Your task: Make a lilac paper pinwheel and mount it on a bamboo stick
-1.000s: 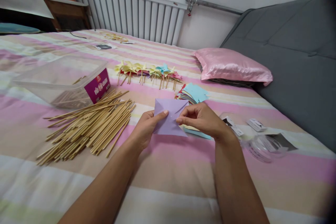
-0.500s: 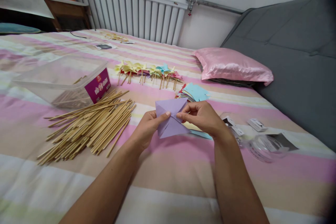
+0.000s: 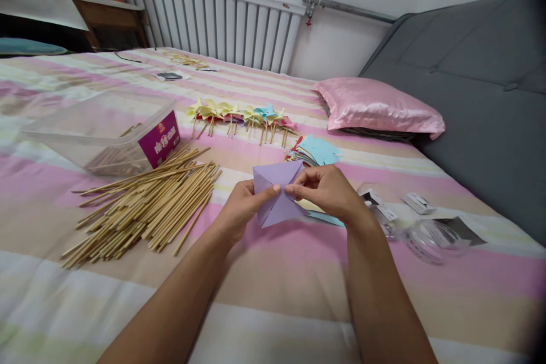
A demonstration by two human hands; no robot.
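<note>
A lilac paper square (image 3: 276, 196) with its corners folded inward is held above the striped bedspread (image 3: 273, 290). My left hand (image 3: 239, 210) grips its left side, thumb pressed near the centre. My right hand (image 3: 328, 190) pinches a folded corner at the centre from the right. Beyond my right hand lies a stack of coloured paper squares (image 3: 313, 151). A heap of wooden sticks (image 3: 145, 205) is spread to the left of my hands.
A clear plastic box with a pink label (image 3: 106, 133) holds more sticks at the left. A row of finished paper pinwheels (image 3: 241, 116) lies further back. A pink pillow (image 3: 377, 108), a clear round lid (image 3: 422, 239) and small packets (image 3: 416, 203) are at the right, by a grey headboard.
The lilac paper has gone from a flatter sheet to one with corners brought to the centre. My two thumbs have moved closer together over its middle.
</note>
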